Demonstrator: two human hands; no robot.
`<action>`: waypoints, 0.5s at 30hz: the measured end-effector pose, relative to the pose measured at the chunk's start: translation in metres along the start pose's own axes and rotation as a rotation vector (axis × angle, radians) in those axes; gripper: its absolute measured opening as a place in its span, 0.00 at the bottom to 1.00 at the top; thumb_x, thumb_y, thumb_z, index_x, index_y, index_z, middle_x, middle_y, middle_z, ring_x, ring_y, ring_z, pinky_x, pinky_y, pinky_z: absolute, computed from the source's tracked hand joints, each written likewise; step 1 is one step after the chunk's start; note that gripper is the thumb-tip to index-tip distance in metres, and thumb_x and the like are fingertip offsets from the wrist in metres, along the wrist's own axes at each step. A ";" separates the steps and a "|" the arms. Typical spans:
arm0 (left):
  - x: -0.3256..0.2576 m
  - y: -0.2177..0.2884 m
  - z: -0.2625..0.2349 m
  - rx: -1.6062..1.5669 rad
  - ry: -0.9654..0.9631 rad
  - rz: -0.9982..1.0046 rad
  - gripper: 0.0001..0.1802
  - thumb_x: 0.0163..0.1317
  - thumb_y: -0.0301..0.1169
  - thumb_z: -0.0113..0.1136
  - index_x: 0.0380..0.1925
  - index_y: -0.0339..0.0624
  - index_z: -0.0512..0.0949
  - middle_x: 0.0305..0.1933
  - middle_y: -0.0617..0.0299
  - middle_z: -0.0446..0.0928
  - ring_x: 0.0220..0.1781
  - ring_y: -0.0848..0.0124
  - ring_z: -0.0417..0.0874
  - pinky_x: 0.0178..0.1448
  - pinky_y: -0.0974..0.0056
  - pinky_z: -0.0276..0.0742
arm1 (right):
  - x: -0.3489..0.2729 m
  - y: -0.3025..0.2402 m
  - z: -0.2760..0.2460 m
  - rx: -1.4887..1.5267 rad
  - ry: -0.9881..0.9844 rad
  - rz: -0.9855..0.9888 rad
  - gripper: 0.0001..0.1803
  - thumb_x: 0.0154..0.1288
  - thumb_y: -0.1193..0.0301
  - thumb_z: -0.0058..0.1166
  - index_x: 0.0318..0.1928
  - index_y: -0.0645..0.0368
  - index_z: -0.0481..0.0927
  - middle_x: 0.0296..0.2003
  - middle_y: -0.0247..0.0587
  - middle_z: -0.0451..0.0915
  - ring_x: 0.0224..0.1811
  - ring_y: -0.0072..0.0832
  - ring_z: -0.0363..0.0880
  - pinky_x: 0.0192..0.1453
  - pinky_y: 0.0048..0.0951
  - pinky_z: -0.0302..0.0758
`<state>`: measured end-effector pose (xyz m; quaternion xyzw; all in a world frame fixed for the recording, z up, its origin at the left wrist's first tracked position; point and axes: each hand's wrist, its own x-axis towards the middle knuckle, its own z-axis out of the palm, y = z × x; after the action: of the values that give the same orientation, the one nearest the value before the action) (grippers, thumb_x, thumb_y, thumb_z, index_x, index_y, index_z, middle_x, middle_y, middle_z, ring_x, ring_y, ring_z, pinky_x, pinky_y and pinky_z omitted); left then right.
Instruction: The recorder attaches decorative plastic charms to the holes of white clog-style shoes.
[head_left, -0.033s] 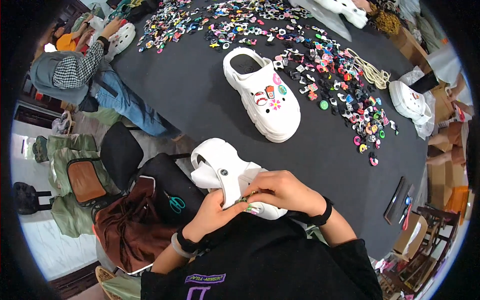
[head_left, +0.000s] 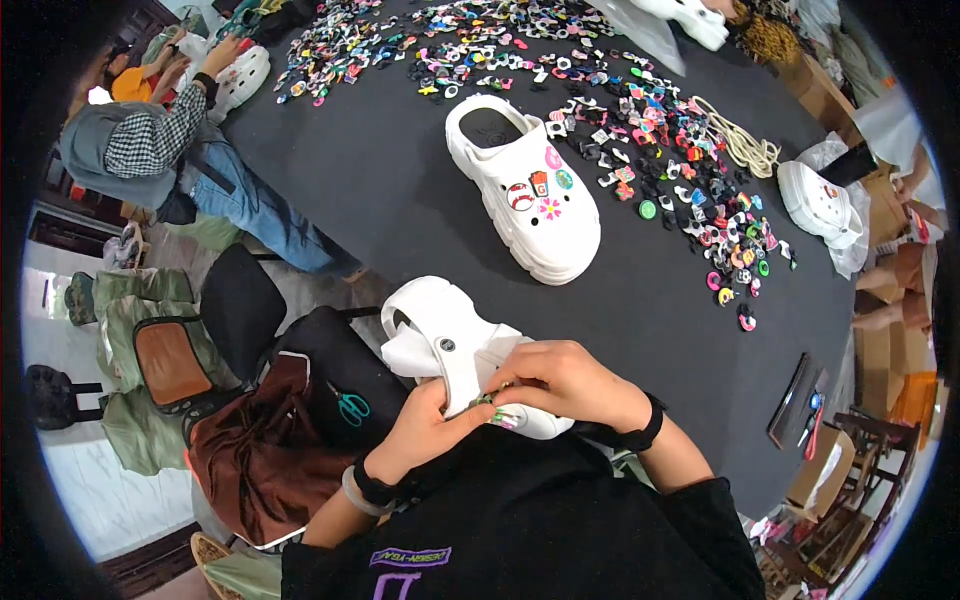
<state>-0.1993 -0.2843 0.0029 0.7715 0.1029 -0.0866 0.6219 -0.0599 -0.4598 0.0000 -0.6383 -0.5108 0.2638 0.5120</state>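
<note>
Two bare hands work on one white clog (head_left: 472,325) at the near left edge of the dark table (head_left: 370,180), directly in front of the wearer's black shirt (head_left: 540,510). Clog orientation: heel toward the far left, toe toward the near right. White paper (head_left: 410,356) sits in the opening, beneath the heel strap. The left hand (head_left: 425,432) grips the clog from the near left, thumb laid along the upper just beside the strap. The right hand (head_left: 565,382) is positioned over the upper from the right, thumb and fingers drawn narrow near the left thumb; whether they pinch a charm cannot be told, because the fingertips are partly hidden. Small coloured charms (head_left: 508,418) show on the upper just below the right hand. A second white clog (head_left: 565,235) rests at the middle of the table, toe toward the near side, several charms fitted in its upper. Loose charms (head_left: 690,190) are spread along the far side and to the right of this clog. Farther right: a coil of cream cord (head_left: 740,145) and a third white clog (head_left: 815,203). Near right: red-handled scissors (head_left: 812,438). Left of the wearer, teal-handled scissors (head_left: 352,405) lie on a black chair seat (head_left: 325,350). At far left, a co-worker in a checked sleeve (head_left: 150,142) reaches toward another white clog (head_left: 243,80).
</note>
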 end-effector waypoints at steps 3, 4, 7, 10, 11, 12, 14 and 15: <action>-0.001 -0.006 0.000 -0.053 0.002 -0.017 0.15 0.57 0.33 0.66 0.40 0.34 0.79 0.31 0.63 0.80 0.32 0.80 0.76 0.36 0.71 0.72 | 0.001 0.002 0.004 -0.030 0.027 -0.010 0.09 0.54 0.71 0.63 0.38 0.57 0.83 0.31 0.37 0.81 0.32 0.31 0.80 0.37 0.29 0.75; -0.002 -0.007 0.000 -0.083 -0.003 -0.038 0.15 0.57 0.32 0.66 0.40 0.34 0.79 0.31 0.63 0.80 0.33 0.81 0.76 0.36 0.72 0.71 | 0.001 0.003 0.006 -0.031 0.042 -0.019 0.09 0.54 0.71 0.63 0.38 0.56 0.83 0.31 0.37 0.81 0.32 0.31 0.80 0.37 0.29 0.75; 0.000 -0.006 -0.002 -0.119 -0.034 -0.096 0.14 0.57 0.32 0.66 0.40 0.34 0.79 0.33 0.64 0.80 0.34 0.81 0.76 0.37 0.72 0.72 | 0.001 0.002 0.007 -0.078 0.047 -0.010 0.10 0.53 0.71 0.64 0.38 0.55 0.83 0.32 0.36 0.81 0.33 0.30 0.80 0.37 0.29 0.75; 0.003 -0.004 -0.003 -0.121 -0.045 -0.070 0.14 0.56 0.31 0.67 0.40 0.34 0.80 0.34 0.65 0.80 0.34 0.81 0.76 0.37 0.72 0.72 | 0.002 0.002 0.007 -0.088 0.061 -0.032 0.09 0.52 0.72 0.64 0.37 0.55 0.83 0.32 0.36 0.81 0.34 0.30 0.79 0.37 0.29 0.75; 0.003 -0.002 -0.003 -0.120 -0.045 -0.070 0.14 0.56 0.31 0.67 0.40 0.34 0.80 0.34 0.65 0.80 0.34 0.81 0.76 0.37 0.72 0.72 | 0.002 0.002 0.007 -0.087 0.062 -0.032 0.09 0.52 0.72 0.64 0.37 0.55 0.83 0.32 0.36 0.81 0.34 0.30 0.79 0.37 0.29 0.75; 0.003 0.000 -0.002 -0.152 -0.038 -0.101 0.14 0.56 0.31 0.67 0.39 0.34 0.80 0.34 0.65 0.80 0.34 0.81 0.76 0.37 0.73 0.72 | 0.002 0.001 0.007 -0.081 0.064 -0.030 0.10 0.52 0.72 0.64 0.37 0.55 0.84 0.32 0.36 0.81 0.34 0.30 0.79 0.37 0.29 0.75; 0.004 0.000 0.000 -0.182 -0.031 -0.132 0.14 0.55 0.30 0.67 0.38 0.34 0.80 0.33 0.65 0.80 0.34 0.82 0.76 0.37 0.73 0.72 | 0.002 0.003 0.007 -0.074 0.068 -0.029 0.10 0.51 0.72 0.64 0.37 0.56 0.84 0.32 0.36 0.81 0.34 0.30 0.79 0.36 0.29 0.75; 0.003 -0.001 0.001 -0.196 -0.017 -0.146 0.13 0.55 0.30 0.67 0.38 0.34 0.80 0.33 0.65 0.80 0.33 0.82 0.76 0.36 0.74 0.72 | 0.002 0.006 0.008 -0.029 0.067 -0.027 0.10 0.51 0.73 0.65 0.37 0.56 0.84 0.32 0.36 0.81 0.33 0.29 0.79 0.36 0.28 0.75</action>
<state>-0.1964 -0.2848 0.0007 0.6966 0.1614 -0.1278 0.6873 -0.0634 -0.4544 -0.0079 -0.6473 -0.5057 0.2276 0.5230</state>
